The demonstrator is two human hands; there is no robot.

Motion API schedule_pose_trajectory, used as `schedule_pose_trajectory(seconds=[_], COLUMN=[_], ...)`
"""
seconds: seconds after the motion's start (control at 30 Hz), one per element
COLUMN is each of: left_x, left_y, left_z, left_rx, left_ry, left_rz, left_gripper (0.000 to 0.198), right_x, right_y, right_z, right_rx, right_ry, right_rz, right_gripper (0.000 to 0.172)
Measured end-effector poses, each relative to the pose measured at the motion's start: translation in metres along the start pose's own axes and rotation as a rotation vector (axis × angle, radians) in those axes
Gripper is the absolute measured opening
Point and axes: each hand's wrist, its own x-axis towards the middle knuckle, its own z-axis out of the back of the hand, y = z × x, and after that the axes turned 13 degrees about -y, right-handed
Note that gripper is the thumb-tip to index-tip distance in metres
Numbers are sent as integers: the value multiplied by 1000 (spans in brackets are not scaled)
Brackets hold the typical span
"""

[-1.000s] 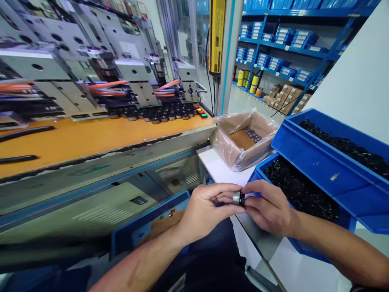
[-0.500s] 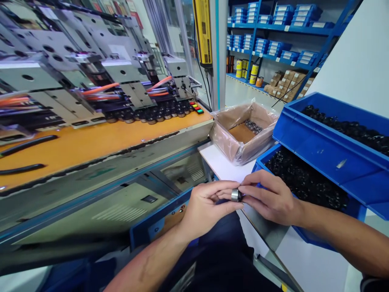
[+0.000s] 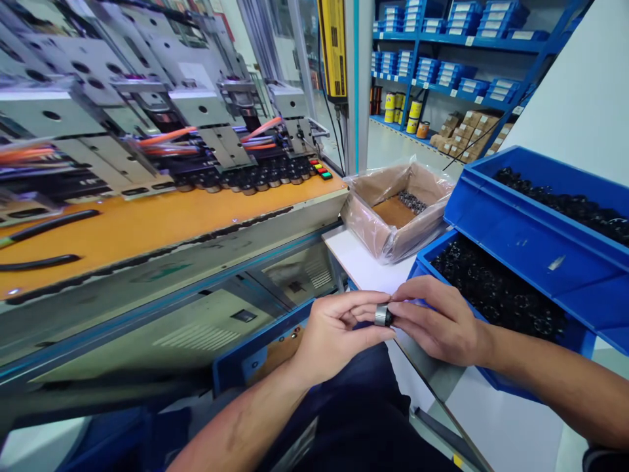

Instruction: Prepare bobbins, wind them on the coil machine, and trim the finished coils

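Observation:
Both hands meet in front of me, low in the head view, on a small silver and black ring-shaped part (image 3: pixel 382 316). My left hand (image 3: pixel 334 334) pinches its silver side between thumb and fingers. My right hand (image 3: pixel 435 322) grips the black side with closed fingertips. The part sits just in front of a blue bin (image 3: pixel 423 266) filled with black ring parts.
A second blue bin (image 3: pixel 515 210) of black parts stands stacked behind the first. A plastic-lined cardboard box (image 3: pixel 373 223) with a few small parts rests on a white table (image 3: pixel 358 265). To the left is an orange machine bed (image 3: pixel 147 223) under a row of tooling heads. Blue shelving (image 3: pixel 442 72) fills the back.
The hands stay together on the small part, with only slight finger shifts. The camera view has drifted a little.

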Motion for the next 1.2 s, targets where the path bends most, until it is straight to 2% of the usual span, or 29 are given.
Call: schedule_pose_trajectory(seconds=[0.5,0.87,1.0,1.2], left_x=[-2,-2,-1,-2], left_y=[-2,0,1,-1], left_z=[1,2,2,4], left_rx=[-27,29,-17,-19], left_ry=[11,-47,-20,8], left_rz=[17,38,38,67], left_gripper=[44,38,40,41], right_x=[0,-2,-2,-11], right_y=[1,-1,-2,-4], right_z=[-2,-3,-3,0], right_rx=[21,16,19,-48], right_ry=[-5,14,-6,58], right_rz=[9,5,18,76], right_gripper=[24,24,21,26])
